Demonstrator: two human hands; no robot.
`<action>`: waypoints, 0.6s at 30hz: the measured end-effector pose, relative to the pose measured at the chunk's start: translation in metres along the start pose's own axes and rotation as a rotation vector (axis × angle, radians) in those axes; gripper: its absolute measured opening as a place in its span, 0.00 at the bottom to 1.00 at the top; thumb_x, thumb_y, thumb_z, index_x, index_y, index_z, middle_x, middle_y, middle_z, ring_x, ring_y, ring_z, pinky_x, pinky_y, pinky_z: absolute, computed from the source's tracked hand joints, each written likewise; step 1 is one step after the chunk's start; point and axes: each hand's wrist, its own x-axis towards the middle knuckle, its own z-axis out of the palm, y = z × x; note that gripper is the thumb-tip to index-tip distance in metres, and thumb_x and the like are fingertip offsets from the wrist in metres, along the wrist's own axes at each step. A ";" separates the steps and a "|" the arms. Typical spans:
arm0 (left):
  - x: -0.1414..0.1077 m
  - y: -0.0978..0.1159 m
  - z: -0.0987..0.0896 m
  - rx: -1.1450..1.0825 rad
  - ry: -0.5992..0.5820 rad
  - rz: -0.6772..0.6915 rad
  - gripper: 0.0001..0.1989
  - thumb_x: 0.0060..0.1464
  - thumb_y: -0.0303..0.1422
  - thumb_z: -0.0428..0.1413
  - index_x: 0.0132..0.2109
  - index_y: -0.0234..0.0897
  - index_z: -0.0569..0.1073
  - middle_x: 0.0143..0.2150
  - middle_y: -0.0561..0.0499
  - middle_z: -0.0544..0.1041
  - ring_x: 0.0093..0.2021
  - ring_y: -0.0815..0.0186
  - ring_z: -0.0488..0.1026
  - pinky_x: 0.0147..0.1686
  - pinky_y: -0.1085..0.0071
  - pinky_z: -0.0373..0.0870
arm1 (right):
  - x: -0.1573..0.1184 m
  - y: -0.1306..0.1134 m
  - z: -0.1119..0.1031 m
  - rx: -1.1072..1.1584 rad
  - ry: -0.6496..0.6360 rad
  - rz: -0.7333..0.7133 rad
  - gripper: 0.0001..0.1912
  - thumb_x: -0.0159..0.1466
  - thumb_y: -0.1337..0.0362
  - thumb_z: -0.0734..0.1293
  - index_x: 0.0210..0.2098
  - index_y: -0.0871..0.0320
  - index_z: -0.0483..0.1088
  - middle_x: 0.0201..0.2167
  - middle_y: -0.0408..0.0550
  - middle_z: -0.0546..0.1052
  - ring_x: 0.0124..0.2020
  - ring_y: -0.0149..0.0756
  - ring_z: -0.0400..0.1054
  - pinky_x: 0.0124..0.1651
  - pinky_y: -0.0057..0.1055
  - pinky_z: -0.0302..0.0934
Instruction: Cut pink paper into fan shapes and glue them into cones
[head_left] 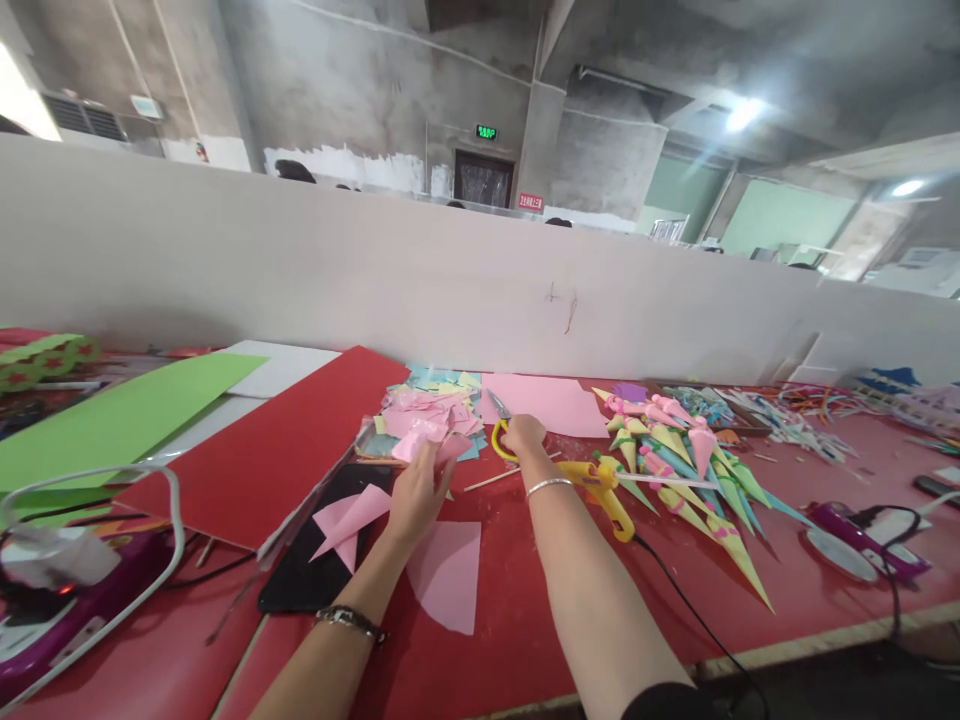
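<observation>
My left hand [416, 488] is closed on a small piece of pink paper [453, 450], just in front of a heap of pink paper scraps [420, 412]. To its right, my right hand [525, 434] grips the yellow handle of the scissors [498, 428], whose blades point away toward the partition. Below the hands lies a pink quarter-circle of paper [452, 578] on the red table [517, 610]. Rolled pink paper [351, 525] rests on a black phone-like slab [296, 572] beside my left forearm. A pink sheet [559, 402] lies behind my right hand.
A yellow hot glue gun [600, 488] with its cord lies right of my right forearm, against a pile of coloured paper cones [686, 450]. Red [300, 440] and green [142, 420] sheets cover the left. Purple power strips [862, 535] sit at both sides. A white partition [450, 280] stands behind.
</observation>
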 end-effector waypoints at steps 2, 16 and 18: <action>0.000 0.001 0.000 -0.014 -0.007 -0.008 0.08 0.55 0.37 0.45 0.37 0.38 0.64 0.29 0.50 0.70 0.29 0.63 0.70 0.26 0.72 0.63 | -0.001 -0.002 0.000 0.063 0.044 -0.013 0.16 0.63 0.61 0.62 0.48 0.60 0.64 0.47 0.50 0.68 0.44 0.38 0.66 0.44 0.40 0.63; 0.015 0.034 -0.025 -0.222 -0.095 -0.165 0.10 0.50 0.40 0.47 0.27 0.39 0.61 0.18 0.60 0.57 0.19 0.71 0.57 0.21 0.75 0.55 | -0.115 0.023 -0.017 0.840 0.136 -0.378 0.12 0.64 0.55 0.52 0.38 0.55 0.59 0.24 0.37 0.65 0.21 0.26 0.62 0.23 0.22 0.59; 0.021 0.047 -0.040 -0.259 -0.128 -0.148 0.10 0.49 0.39 0.48 0.27 0.38 0.62 0.18 0.59 0.59 0.20 0.72 0.57 0.21 0.76 0.55 | -0.145 0.041 -0.001 0.908 0.109 -0.440 0.12 0.61 0.52 0.57 0.36 0.55 0.58 0.23 0.36 0.62 0.20 0.26 0.59 0.23 0.23 0.58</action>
